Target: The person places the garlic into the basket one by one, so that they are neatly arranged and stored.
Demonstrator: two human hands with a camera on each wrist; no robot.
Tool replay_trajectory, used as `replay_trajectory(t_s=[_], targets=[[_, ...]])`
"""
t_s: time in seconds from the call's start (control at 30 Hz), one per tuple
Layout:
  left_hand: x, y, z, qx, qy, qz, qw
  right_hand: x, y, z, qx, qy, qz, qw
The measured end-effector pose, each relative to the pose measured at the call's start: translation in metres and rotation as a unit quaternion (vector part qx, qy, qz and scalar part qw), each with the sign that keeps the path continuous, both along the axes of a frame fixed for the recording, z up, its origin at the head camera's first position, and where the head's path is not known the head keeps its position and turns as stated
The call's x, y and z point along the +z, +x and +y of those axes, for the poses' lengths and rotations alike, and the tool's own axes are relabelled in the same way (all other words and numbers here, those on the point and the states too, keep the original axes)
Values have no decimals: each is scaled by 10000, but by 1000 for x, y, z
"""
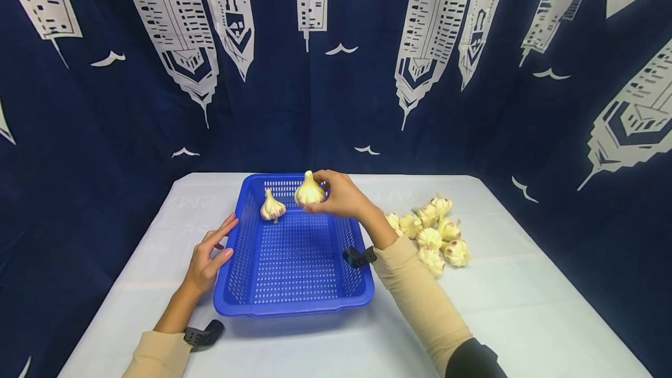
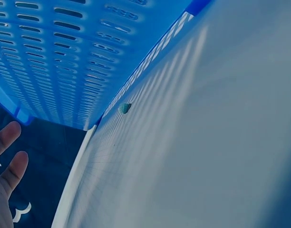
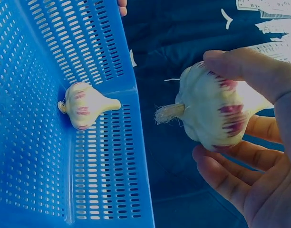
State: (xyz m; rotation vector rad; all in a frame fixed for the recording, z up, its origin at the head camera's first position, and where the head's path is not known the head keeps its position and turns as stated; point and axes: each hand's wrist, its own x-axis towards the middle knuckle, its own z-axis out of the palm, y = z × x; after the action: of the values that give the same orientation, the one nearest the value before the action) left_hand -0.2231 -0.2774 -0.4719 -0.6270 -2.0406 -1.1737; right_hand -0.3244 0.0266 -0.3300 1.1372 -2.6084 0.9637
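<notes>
Garlic bulb (image 1: 310, 192) in hand, stem up, is just above the middle of the frame's lower half, over the far part of a blue basket (image 1: 294, 309). Nearest, a white counter (image 1: 525, 308) runs across the bottom of the frame, narrowing toward its far edge. The basket sits on it at lower centre, its walls and floor pierced with slots, and a second bulb (image 1: 273, 209) stands inside near the far left corner, stem up. To the right of it lies a heap of more garlic (image 1: 430, 238), partly hidden by the forearm. Beyond, a navy cloth (image 1: 315, 115) printed with white upside-down towers and small bird-like marks fills the upper frame. Of the two hands, the nearer left hand (image 1: 205, 258) is spread, fingers stretched out, at the basket's left rim; whether it touches I cannot tell. Its forearm rises from the lower left in a beige sleeve. Farther off, the right hand (image 1: 341, 194) grips the raised bulb between thumb and fingers, its forearm reaching up and leftward from the lower right, across the basket's right rim.
</notes>
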Motion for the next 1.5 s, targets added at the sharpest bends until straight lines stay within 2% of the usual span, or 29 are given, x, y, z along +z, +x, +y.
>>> replay_trajectory(t_s=[0.33,0.63,0.87,1.07,1.27,1.5], targets=[[2,1,2,13,10,-60,10000,-3,-13,-13,-164,125,-152,9997],[3,1,3,51,-44,-137,9999,-18,-25,-26,-350,110,-325,9988],[2,2,2,9,-61,-172,9998,-30,-36,-37,-481,562,-375,9966],[-1,3,2,-38,30,-83,10000,-35,-46,-46,-427,870,-468,9942],[-2,3,2,-100,31,-47,9999,-44,-56,-51,-535,1290,-573,9885],[1,2,-2,-29,-75,-169,9998,-51,-61,-56,-561,1686,-801,9808]])
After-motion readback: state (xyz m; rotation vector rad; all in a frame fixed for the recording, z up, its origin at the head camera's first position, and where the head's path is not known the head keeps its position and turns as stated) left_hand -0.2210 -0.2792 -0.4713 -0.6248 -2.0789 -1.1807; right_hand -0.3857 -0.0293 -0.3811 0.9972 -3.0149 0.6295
